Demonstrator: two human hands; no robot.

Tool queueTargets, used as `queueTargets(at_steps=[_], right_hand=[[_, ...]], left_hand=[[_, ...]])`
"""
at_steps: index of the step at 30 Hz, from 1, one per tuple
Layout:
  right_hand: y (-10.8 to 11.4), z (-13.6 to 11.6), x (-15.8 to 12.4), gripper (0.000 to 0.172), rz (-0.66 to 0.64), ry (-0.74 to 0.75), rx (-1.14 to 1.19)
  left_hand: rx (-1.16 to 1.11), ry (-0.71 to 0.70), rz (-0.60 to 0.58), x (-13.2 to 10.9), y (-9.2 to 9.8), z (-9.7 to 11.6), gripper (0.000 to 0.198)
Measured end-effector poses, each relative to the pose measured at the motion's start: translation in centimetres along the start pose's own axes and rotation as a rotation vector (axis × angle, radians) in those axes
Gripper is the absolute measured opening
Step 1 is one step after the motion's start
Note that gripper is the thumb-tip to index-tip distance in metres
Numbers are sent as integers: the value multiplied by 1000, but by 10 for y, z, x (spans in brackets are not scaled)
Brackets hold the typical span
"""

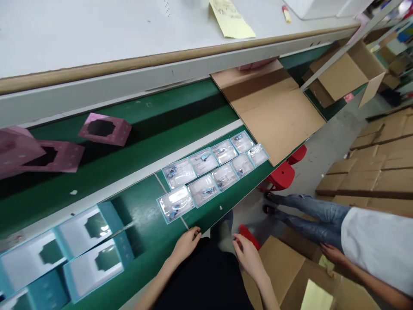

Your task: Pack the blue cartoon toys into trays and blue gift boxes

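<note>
On the white shelf there is a yellow paper note (231, 19) and a small marker (286, 13). Pink cardboard frames (105, 129) are lying on the upper green belt (161, 107). At right, a co-worker (376, 245) in white top and jeans is near a red stool (280, 175) and many stacked brown cartons (377, 181).

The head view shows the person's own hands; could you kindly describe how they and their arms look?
Both the left hand and the right hand are bare, with no gloves, and the forearms show no sleeves; a black garment covers the body between them.
</note>
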State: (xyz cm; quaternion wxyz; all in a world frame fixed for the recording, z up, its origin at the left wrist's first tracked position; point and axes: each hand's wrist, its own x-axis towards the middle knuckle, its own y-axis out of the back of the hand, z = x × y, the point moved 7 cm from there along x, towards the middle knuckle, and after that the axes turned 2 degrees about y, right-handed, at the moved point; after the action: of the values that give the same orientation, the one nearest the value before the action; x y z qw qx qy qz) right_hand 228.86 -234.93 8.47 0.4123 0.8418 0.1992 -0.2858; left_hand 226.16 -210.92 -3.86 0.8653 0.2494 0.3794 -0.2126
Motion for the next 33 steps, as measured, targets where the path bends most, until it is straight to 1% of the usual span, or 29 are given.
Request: queueTargets(at_steps=[3, 5, 7, 10, 12, 13, 15, 16, 18, 20, 23, 25, 27, 29, 31, 33], right_hand=[[41, 3, 54, 38, -34, 145, -104], [74, -3, 95, 37, -67, 271, -205], [113, -15, 136, 36, -92, 384, -314], [171, -36, 195, 37, -108, 505, -447], [203, -46, 235, 40, -104, 558, -512], [216, -48, 256, 41, -91, 568, -549], [237, -47, 298, 46, -52, 550, -648], [244, -44, 317, 51, -36, 523, -704], [254, -37, 350, 61, -40, 454, -797], [255, -33, 372, 69, -79, 407, -839], [240, -37, 384, 72, -127, 398, -806], [223, -44, 382, 64, -99, 431, -709], [205, -50, 377, 54, -37, 461, -594], [190, -52, 370, 52, 34, 467, -506], [181, -50, 359, 58, 92, 461, -457], [179, -48, 342, 65, 171, 465, -444]], left_hand=[[-92, 54, 106, 19, -6, 20, 37], [-156, 95, 196, 34, -11, 39, 36], [-224, 108, 273, 48, -16, 68, 36], [-309, 78, 338, 60, -23, 128, 36], [-356, 59, 348, 65, -30, 166, 36], [-386, 60, 350, 67, -34, 180, 36], [-452, 75, 389, 69, -39, 198, 39], [-481, 88, 434, 68, -40, 200, 42], [-521, 123, 569, 61, -33, 195, 45], [-531, 166, 726, 49, -15, 178, 47], [-479, 267, 912, 25, 24, 143, 50], [-394, 356, 970, 12, 54, 120, 56], [-296, 420, 974, 8, 81, 102, 61], [-204, 443, 917, 14, 98, 89, 66], [-114, 452, 806, 28, 103, 79, 69], [-20, 443, 706, 41, 99, 72, 73]])
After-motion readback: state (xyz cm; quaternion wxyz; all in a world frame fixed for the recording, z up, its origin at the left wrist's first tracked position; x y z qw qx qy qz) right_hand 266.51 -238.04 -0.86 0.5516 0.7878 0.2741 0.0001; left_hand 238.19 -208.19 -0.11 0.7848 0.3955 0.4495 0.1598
